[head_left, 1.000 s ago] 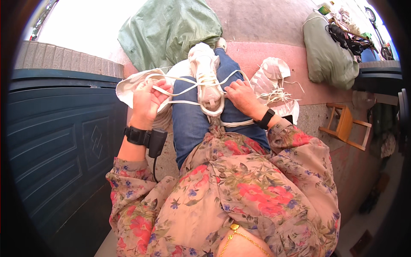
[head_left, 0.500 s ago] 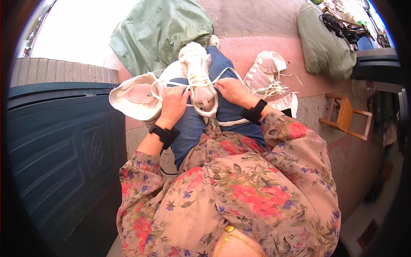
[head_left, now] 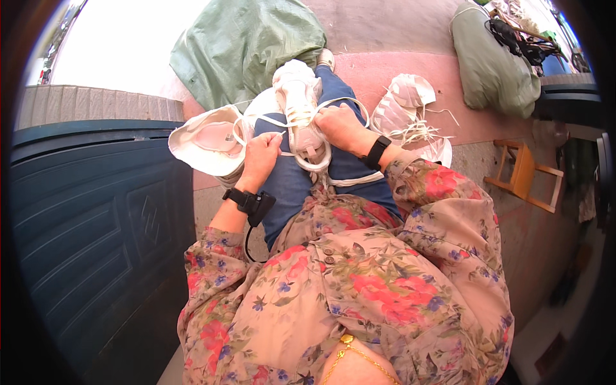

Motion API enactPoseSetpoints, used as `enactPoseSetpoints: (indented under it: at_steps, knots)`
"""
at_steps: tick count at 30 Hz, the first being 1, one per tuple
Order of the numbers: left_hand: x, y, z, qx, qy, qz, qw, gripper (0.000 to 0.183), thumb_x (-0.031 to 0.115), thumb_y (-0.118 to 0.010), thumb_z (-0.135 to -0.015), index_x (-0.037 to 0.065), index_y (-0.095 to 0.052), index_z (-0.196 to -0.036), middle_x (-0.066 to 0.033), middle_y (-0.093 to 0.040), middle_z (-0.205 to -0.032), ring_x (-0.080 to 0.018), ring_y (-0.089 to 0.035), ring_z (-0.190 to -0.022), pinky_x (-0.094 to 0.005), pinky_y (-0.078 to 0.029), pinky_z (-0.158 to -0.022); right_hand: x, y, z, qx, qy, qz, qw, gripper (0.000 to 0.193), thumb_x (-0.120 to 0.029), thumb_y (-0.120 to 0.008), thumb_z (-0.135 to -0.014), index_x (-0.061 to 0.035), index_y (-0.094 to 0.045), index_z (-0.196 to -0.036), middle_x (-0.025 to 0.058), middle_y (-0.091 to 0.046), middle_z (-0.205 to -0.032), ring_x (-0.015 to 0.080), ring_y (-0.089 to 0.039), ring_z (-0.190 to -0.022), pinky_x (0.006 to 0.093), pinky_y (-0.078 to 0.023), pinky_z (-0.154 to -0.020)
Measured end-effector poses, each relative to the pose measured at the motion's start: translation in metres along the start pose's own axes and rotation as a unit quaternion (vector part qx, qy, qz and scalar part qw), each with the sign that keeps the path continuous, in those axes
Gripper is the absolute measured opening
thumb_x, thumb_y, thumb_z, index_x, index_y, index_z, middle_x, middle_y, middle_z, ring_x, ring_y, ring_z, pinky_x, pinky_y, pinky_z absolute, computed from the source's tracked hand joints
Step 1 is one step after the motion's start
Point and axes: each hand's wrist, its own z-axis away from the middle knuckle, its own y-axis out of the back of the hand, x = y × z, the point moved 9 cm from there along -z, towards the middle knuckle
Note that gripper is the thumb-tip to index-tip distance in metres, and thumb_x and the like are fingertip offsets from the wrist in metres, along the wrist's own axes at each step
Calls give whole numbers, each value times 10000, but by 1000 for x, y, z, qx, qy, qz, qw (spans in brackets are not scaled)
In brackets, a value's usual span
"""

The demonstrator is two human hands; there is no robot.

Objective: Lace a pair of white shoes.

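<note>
A white and pale pink sneaker (head_left: 307, 138) lies lengthwise across my lap, its laces partly threaded over the tongue. Beside its left edge, my left hand (head_left: 260, 159) is closed, pinching the tip of a white shoelace (head_left: 272, 120) between thumb and finger. My right hand (head_left: 343, 130) is closed at the sneaker's right eyelet edge, with lace looping out above it; its fingertips are partly hidden, and they seem to grip the lace. Another white shoe (head_left: 208, 138), its opening showing a pink insole, sits left of my left hand.
More pale sneakers (head_left: 404, 106) with loose laces lie on the pink ground to the right. A green sack (head_left: 247, 51) stands ahead, a second stuffed sack (head_left: 491, 64) at far right. A small wooden stool (head_left: 523, 173) is on the right, a dark blue panelled door (head_left: 102, 237) on the left.
My right hand has moved left and slightly up, closer to the sneaker's lacing. My left hand has dropped a little, still pinching lace. The view has shifted slightly.
</note>
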Motion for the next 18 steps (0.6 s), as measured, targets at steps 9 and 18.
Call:
enactPoseSetpoints:
  at_steps: [9,18]
  knots:
    - [13,-4,-7,99,-110,-176,973,166,180,-542,-807,29,-611,-801,-123,-607,-645,-256,-599,-632,-352,-468,-587,21,9,9,50,-120,-82,988,183,-260,-574,-771,-83,-611,-749,83,-593,-782,254,-557,-818,394,-407,-708]
    - [56,-12,-5,153,-268,-307,900,143,214,-589,-750,93,-635,-689,-66,-609,-695,-258,-520,-779,-403,-373,-687,21,2,7,46,-107,-70,991,206,-270,-557,-783,-81,-637,-757,80,-592,-786,254,-548,-813,389,-398,-721]
